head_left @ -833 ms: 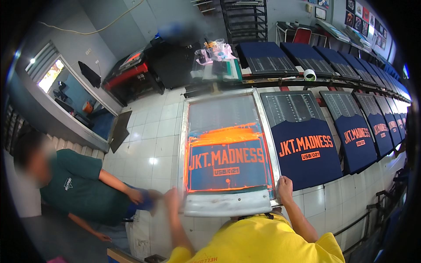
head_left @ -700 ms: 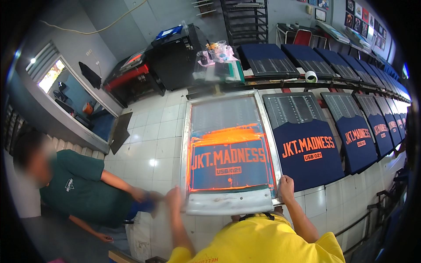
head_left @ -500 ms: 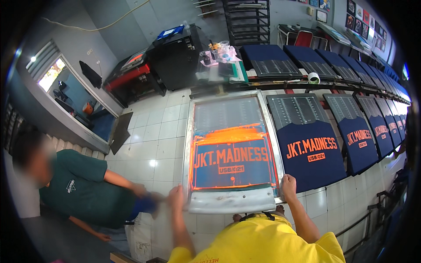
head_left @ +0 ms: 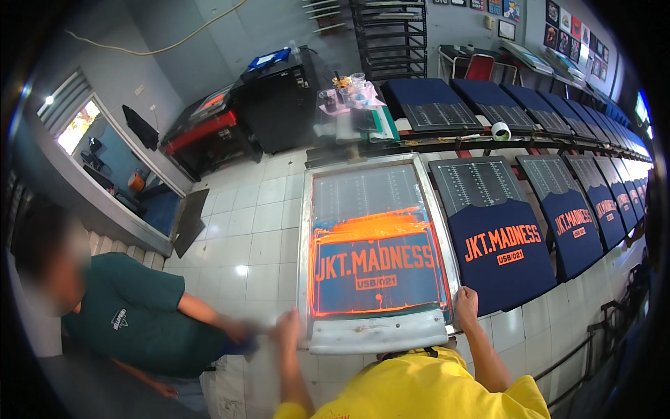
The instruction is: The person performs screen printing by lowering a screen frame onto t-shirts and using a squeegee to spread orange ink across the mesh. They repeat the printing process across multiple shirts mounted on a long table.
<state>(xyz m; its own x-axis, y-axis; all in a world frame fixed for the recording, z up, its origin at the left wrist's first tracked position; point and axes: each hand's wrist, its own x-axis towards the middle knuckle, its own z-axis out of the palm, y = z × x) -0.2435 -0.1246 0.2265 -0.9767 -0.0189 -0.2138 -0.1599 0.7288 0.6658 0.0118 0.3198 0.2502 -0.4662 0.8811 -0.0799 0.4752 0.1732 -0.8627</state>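
Observation:
A metal-framed printing screen (head_left: 304, 237) lies in front of me over a dark garment. Bright orange ink (head_left: 377, 225) is banked across the middle of its mesh, and orange lettering shows below it. A pale metal plate (head_left: 380, 334) forms its near end. My right hand (head_left: 466, 306) is closed at the near right corner of the screen's frame. At the near left corner my left hand (head_left: 287, 331) is curled against the frame, somewhat blurred. To the right, a navy shirt (head_left: 499, 279) with orange lettering lies on a dark board (head_left: 474, 183).
More printed shirts (head_left: 574, 223) run off to the right, with a far row of navy shirts (head_left: 427, 92) behind. A tape roll (head_left: 500, 130) and cluttered cups (head_left: 356, 84) sit beyond the screen. At left stands a person in a green shirt (head_left: 132, 300), one arm near my left hand.
My view has shifted slightly, so the whole scene sits a little lower and farther right. Both hands stay at the screen's near corners. The orange ink looks much the same.

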